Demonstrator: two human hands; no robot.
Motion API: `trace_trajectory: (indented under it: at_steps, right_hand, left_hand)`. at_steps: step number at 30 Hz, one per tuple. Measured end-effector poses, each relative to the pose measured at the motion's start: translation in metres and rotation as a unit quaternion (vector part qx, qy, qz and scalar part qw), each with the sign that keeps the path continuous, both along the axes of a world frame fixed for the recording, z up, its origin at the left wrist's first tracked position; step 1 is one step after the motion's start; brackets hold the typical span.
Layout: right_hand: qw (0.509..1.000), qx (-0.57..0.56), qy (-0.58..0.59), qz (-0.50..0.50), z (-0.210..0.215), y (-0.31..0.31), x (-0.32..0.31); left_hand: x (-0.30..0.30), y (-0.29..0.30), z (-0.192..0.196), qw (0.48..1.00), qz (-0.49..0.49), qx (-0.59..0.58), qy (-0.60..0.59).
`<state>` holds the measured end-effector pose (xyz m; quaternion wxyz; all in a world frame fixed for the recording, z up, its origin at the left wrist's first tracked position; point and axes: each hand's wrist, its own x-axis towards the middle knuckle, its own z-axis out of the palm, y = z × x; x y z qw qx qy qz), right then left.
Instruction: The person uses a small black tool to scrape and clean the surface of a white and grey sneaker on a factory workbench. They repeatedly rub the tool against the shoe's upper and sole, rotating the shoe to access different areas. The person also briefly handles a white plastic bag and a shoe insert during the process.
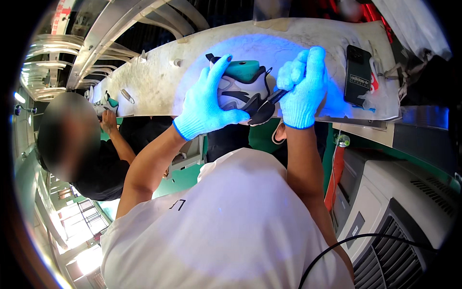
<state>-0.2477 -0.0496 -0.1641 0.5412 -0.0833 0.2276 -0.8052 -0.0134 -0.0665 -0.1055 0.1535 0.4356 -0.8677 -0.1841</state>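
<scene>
My left hand (204,103), in a knitted glove that looks bright blue under the light, grips a grey and black shoe (240,92) from its left side. Its thumb lies along the shoe's near edge and the fingers reach up the far left. A teal shoe last (242,71) fills the shoe's opening. My right hand (303,89), gloved the same way, is closed round the slim dark handle of a tool (276,96). The tool slants down to the shoe's near right end, where its tip cannot be told from the dark material. The shoe is held over the bench's near edge.
A long, stained pale bench (154,79) runs across. On its right lie a dark phone (357,72) and small crumpled plastic. At left, a co-worker's hand (109,120) is at another shoe (107,102). A grey-white machine (385,192) and black cable (353,237) are at lower right.
</scene>
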Motion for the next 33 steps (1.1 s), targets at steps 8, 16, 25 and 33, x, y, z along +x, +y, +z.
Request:
trace_trajectory:
  at_steps: [8, 16, 25, 33]
  right_hand:
    - [0.981, 0.097, 0.159, -0.049, 0.007, -0.028, 0.014]
    - [0.667, 0.254, 0.699, -0.039, -0.030, -0.074, -0.067]
    - [0.823, 0.039, 0.562, 0.075, -0.043, 0.031, -0.009]
    - [0.855, -0.016, 0.458, 0.241, 0.062, 0.088, 0.078]
  left_hand:
    - [0.000, -0.002, -0.003, 0.998, 0.025, 0.054, 0.005]
    - [0.007, -0.002, 0.008, 0.999, 0.012, 0.037, 0.012]
    - [0.025, 0.057, -0.002, 0.990, -0.001, -0.137, 0.028]
    - [0.064, 0.059, -0.019, 0.958, 0.057, -0.207, 0.188]
